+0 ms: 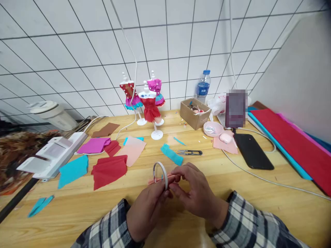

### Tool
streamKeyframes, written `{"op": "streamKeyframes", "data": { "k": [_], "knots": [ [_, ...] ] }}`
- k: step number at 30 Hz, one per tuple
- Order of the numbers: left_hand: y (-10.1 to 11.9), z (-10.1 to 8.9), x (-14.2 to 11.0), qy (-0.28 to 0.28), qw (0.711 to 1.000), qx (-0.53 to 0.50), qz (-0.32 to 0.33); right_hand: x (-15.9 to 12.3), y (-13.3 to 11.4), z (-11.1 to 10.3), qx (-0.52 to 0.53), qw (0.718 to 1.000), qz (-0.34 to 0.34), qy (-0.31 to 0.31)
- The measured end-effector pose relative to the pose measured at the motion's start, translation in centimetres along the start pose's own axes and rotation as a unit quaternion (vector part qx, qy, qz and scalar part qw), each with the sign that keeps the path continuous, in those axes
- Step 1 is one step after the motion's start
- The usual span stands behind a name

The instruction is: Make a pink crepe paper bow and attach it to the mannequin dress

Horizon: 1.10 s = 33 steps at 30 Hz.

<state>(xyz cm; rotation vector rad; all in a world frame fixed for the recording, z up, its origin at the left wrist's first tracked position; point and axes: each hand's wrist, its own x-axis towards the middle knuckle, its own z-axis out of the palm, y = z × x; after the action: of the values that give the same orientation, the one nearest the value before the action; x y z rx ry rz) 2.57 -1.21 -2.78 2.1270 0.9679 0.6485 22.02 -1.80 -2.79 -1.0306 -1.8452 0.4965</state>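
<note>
Near the table's front, my left hand (147, 210) is closed around a narrow white roll of tape (165, 172), which stands upright on edge above the fingers. Behind the ring shows a small folded piece of pink crepe paper (153, 181), partly hidden by the hand. My right hand (195, 193) meets the left one, thumb and fingers bent in a pinch at the right end of the pink paper. The fingertips hide the exact grip. Just beyond the hands lie a teal paper strip (171, 154) and black thread snips (191, 152).
Three small dress forms (150, 106) in paper dresses stand at the back. Red (110, 172) and blue (73, 171) paper lies left. A cardboard box (193, 115), water bottle (203, 86), pink dish (213, 129), black phone (253, 151) and long paper sheets (292, 137) are right.
</note>
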Motion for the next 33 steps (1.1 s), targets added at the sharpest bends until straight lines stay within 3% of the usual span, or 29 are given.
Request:
{"op": "streamKeyframes", "data": {
  "k": [9, 15, 23, 27, 33],
  "knots": [
    [-0.19, 0.12, 0.71, -0.005, 0.988, 0.132, 0.077, -0.2, 0.11, -0.3, 0.001, 1.0, -0.003, 0.018],
    [0.18, 0.05, 0.6, 0.005, 0.975, 0.205, 0.086, 0.02, 0.37, -0.19, 0.008, 1.0, 0.005, 0.014],
    [0.12, -0.12, 0.71, -0.018, 0.955, 0.274, 0.11, -0.26, 0.58, -0.05, 0.008, 0.996, 0.078, -0.034],
    [0.05, -0.18, 0.63, -0.016, 0.951, 0.29, 0.106, -0.27, 0.74, 0.0, 0.012, 0.995, 0.083, -0.046],
    [0.15, -0.34, 0.37, 0.023, 0.954, 0.285, 0.094, -0.65, 0.91, 0.32, 0.012, 0.996, 0.084, 0.008]
  ]
}}
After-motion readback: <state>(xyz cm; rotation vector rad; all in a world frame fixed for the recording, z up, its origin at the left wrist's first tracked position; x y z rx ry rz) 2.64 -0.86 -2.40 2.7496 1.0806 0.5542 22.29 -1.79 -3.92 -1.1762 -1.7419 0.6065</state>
